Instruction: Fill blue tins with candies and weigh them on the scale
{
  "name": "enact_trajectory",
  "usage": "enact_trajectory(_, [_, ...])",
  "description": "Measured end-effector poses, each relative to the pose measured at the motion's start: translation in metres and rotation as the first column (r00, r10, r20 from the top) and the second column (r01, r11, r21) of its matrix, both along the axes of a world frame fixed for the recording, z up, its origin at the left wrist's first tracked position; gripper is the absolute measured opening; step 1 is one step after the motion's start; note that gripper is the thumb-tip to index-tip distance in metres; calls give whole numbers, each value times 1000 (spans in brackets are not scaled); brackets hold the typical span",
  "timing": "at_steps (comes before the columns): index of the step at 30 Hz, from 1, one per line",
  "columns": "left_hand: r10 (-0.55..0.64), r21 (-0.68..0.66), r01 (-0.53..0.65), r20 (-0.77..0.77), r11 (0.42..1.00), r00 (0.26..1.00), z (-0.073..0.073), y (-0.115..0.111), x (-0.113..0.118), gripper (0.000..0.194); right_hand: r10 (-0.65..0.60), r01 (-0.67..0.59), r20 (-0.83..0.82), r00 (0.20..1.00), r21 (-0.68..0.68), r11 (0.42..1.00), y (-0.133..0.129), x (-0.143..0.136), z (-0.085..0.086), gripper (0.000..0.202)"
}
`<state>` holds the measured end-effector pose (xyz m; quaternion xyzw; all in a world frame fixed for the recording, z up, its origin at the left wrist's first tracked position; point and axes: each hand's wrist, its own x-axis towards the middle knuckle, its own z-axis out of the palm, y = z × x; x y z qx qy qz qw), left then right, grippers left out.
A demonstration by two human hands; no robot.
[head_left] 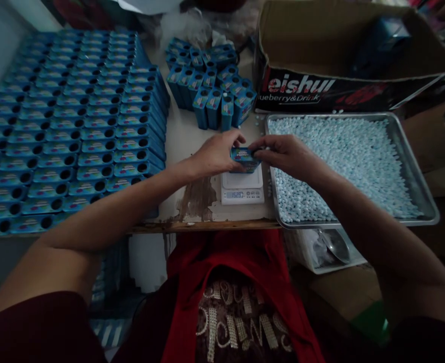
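Note:
A small blue box (242,154) with printed labels is held just over the pan of a white digital scale (242,195); whether it rests on the pan I cannot tell. My left hand (218,153) grips the box from its left side, fingers curled round it. At its right end, the fingers of my right hand (283,154) are pinched together; whatever is between them is too small to make out. Just right of the scale, a metal tray (432,214) holds a thick layer of small pale blue-white pellets.
Rows of blue boxes (74,121) with dark round holes fill the left side. A looser group of blue boxes (214,103) stands behind the scale. An open black carton (351,91) sits behind the tray. Below the table edge, a metal scoop (336,246) lies in a white container.

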<state>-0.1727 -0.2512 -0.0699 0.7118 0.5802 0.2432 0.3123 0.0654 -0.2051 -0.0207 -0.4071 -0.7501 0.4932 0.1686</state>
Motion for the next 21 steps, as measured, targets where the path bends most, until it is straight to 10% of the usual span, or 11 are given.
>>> enact_trajectory(7, [-48, 68, 54, -90, 996, 995, 16, 5, -4, 37, -198, 190, -276, 941, -56, 980, 50, 6, -10, 17])
enact_trajectory(11, [251, 203, -226, -107, 953, 962, 72, 27, -95, 41, -116, 135, -104, 988, 199, 971, 90, -28, -36, 23])
enact_trajectory(15, [599, 328, -533, -145, 780, 788, 114, 78, -203, 56, -68, -237, 480, 875, 545, 804, 116, -79, -41, 48])
enact_trajectory(21, [480, 225, -439, -183, 870, 858, 88, 166, -293, 103, -85, -548, 764, 639, 531, 647, 131, -111, -28, 61])
